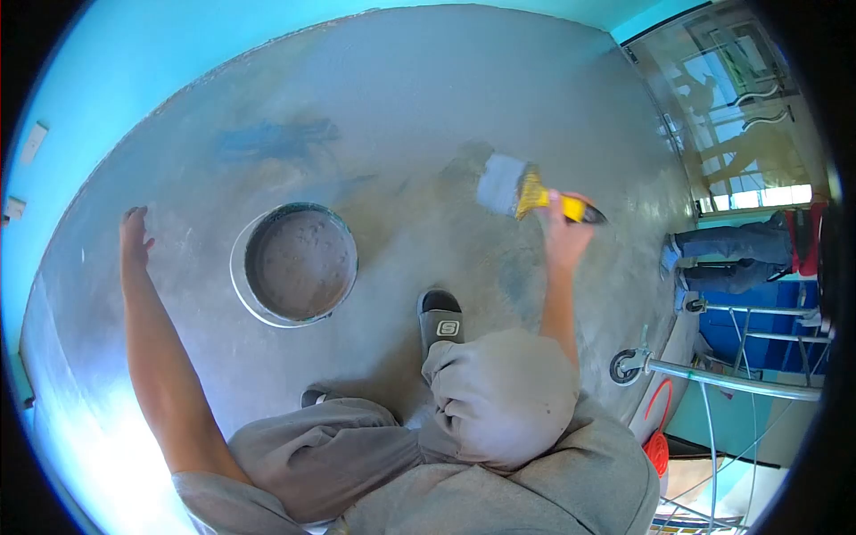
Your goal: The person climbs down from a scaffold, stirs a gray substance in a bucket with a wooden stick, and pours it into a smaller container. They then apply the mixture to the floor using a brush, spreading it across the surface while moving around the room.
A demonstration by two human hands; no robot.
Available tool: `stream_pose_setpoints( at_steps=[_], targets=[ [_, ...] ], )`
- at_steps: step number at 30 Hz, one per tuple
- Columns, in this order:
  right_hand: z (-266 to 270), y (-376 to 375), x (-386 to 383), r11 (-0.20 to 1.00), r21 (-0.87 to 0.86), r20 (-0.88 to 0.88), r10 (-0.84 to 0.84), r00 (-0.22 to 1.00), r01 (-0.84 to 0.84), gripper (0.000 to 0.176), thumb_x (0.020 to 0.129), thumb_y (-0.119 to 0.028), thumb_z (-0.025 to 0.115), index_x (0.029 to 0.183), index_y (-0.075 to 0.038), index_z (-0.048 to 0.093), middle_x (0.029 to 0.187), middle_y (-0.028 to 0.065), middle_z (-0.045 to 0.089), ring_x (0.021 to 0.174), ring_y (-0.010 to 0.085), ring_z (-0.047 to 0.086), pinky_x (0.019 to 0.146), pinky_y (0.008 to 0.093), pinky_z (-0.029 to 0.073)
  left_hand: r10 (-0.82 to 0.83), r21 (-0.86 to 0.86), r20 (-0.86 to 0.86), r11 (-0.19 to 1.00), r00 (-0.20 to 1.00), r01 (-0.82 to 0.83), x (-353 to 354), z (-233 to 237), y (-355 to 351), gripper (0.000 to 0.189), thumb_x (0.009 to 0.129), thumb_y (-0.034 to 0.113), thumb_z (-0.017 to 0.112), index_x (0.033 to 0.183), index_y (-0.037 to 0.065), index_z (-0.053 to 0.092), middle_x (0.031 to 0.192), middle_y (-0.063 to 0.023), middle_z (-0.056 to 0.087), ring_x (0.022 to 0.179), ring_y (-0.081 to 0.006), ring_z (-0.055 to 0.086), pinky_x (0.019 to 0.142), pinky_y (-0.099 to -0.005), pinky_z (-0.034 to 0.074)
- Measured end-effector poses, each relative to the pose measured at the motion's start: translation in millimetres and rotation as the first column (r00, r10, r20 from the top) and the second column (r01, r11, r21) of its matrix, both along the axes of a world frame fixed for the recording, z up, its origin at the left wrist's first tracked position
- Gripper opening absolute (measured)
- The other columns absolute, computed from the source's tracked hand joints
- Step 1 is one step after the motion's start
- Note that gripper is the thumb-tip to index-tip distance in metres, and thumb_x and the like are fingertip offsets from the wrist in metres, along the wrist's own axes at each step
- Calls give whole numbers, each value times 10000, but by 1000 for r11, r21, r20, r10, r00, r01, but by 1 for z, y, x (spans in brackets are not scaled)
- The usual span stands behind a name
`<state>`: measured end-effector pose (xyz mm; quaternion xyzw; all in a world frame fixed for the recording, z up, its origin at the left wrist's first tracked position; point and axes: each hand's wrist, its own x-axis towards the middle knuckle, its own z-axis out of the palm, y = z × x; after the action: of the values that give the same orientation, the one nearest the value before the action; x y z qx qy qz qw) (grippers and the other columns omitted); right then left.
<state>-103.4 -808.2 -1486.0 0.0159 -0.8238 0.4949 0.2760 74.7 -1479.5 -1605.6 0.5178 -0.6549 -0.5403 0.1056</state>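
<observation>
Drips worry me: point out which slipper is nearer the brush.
The pale-badged slipper; the other slipper, mostly hidden by a trouser leg, sits farther from the brush.

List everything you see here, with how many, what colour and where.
Brush: one, yellow and black, grey-coated bristles, in the right hand
Bucket: one, dark rim, on the floor
Mix: one batch, grey, inside the bucket
Floor: one, grey, all around
Wall: one, turquoise, far side and left
Wall plates: two, white, far left
Glazed door: at least one, upper right
Another person's legs: two, blue-grey trousers, right
Metal frame: at least one, silver, right
Caster wheels: two visible, black, on the frame
Coil: one, red, lower right
Slides: two, dark, on the wearer's feet
Left hand: one, bare, left of the bucket
Right hand: one, bare, gripping the brush
</observation>
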Motion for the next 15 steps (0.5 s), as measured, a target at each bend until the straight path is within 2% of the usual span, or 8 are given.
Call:
stream_pose_setpoints(
  at_steps=[1,3,5,6,8,9,12,15],
  targets=[
    [-13,2,-7,973,229,97,-14,995,-9,453,851,-437,627,861,14,582,676,120,624,606,227,633,560,340,502,11,-2,16,1000,1000,-11,4,-1,-5,583,783,366,587,1297,131,446,1303,-88,434,1149,-291,398,893,-492,376],
    [-66,13,-28,769,633,258,-104,960,-87,482,825,-439,657,849,36,583,656,130,618,608,264,642,558,359,499,37,-12,38,999,999,-36,8,-4,-12,590,785,363,587,1305,128,439,1307,-90,433,1153,-291,398,902,-497,374],
    [-123,34,-58,807,578,314,-83,946,-121,500,801,-454,675,834,38,591,646,147,615,615,293,641,571,374,494,70,-23,51,997,996,-69,14,-7,-14,593,786,356,588,1311,127,433,1309,-90,433,1149,-287,401,906,-503,372],
    [-138,44,-65,825,547,345,-72,936,-138,509,789,-461,684,826,40,596,641,155,614,618,308,640,577,382,492,43,-16,53,999,998,-43,19,-7,-13,608,793,371,587,1328,138,418,1345,-110,402,1202,-317,361,926,-514,357],
    [-102,40,-73,869,491,284,-96,954,-58,500,787,-463,683,807,31,610,655,166,624,625,313,638,591,392,487,12,-13,38,1000,999,-12,25,-1,-14,638,805,401,584,1362,159,389,1416,-151,340,1309,-378,281,964,-536,326],
    [-91,45,-63,885,466,274,-126,953,-17,495,786,-465,682,798,26,617,661,171,629,628,316,637,598,397,485,7,-24,44,1000,999,-6,32,1,-14,644,808,404,582,1367,155,382,1424,-155,329,1319,-381,267,969,-542,321],
    [-126,75,-67,718,663,475,-182,861,-214,502,798,-473,659,808,28,629,680,189,637,650,322,640,610,405,480,-12,-35,62,999,998,14,33,3,-17,660,815,411,577,1380,143,366,1439,-163,311,1337,-386,244,982,-556,308],
    [-130,89,-78,750,657,326,-191,926,-77,529,811,-504,625,797,24,625,693,188,639,664,331,638,615,411,480,4,-27,88,1000,996,-2,31,1,-21,665,817,413,576,1382,133,364,1432,-163,321,1330,-380,259,987,-563,303]
  ],
)
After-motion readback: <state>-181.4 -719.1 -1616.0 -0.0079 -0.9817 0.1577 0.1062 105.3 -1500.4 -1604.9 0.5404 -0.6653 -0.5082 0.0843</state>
